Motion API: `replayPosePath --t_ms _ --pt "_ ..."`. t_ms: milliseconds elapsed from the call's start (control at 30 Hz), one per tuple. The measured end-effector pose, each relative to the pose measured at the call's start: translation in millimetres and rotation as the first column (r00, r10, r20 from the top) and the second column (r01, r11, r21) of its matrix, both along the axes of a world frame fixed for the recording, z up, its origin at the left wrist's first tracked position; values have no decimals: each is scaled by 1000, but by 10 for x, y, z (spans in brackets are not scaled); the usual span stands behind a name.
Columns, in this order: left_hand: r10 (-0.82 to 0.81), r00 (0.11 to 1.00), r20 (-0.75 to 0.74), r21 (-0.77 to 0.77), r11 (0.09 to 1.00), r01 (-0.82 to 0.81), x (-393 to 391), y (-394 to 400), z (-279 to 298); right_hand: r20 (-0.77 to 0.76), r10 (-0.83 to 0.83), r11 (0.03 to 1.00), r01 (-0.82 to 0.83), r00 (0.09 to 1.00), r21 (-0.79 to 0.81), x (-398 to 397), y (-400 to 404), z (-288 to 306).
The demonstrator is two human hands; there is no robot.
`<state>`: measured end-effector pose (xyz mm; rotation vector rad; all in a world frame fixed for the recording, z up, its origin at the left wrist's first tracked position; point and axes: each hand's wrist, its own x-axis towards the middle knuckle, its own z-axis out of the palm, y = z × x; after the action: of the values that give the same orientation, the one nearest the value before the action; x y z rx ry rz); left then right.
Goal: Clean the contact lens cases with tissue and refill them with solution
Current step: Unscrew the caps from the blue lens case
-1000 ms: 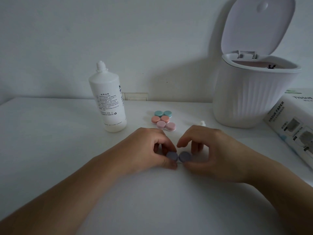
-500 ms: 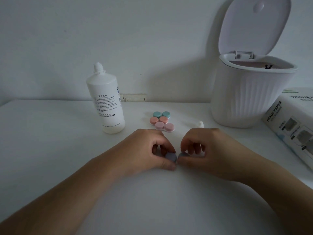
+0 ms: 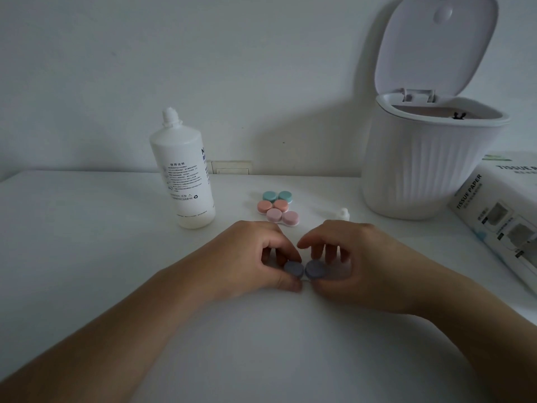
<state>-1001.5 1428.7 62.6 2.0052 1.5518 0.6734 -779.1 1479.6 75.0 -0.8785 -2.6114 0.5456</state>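
Gripping one grey cap each, left hand (image 3: 255, 257) and right hand (image 3: 351, 257) pinch the case (image 3: 305, 270) at 6 o'clock of the table (image 3: 87, 257), its long axis running 9-to-3 between them.

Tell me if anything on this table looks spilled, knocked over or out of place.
No spill or damage shows. The solution bottle stands upright with its cap off; a small white cap lies apart by the bin, whose lid is open. The left hand and right hand each pinch a cap of the purple case.
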Motion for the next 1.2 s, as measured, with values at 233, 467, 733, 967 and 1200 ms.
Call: replayPosePath --t_ms 233,467,733,967,1200 --pt "8 1000 11 -16 1000 -8 9 -4 2 22 -23 1000 23 999 14 -15 3 -6" --pt "-13 1000 5 -15 1000 13 -7 8 -12 -102 -25 1000 27 994 12 36 23 39" --pt "-27 999 21 10 1000 27 -12 32 -47 -160 -326 944 329 932 -8 106 263 -97" --pt "-36 999 18 21 999 36 -18 21 -36 -3 -286 944 282 958 173 29 196 -108" --pt "-27 1000 2 7 1000 27 -29 14 -33 -86 -154 980 163 984 110 100 125 9"
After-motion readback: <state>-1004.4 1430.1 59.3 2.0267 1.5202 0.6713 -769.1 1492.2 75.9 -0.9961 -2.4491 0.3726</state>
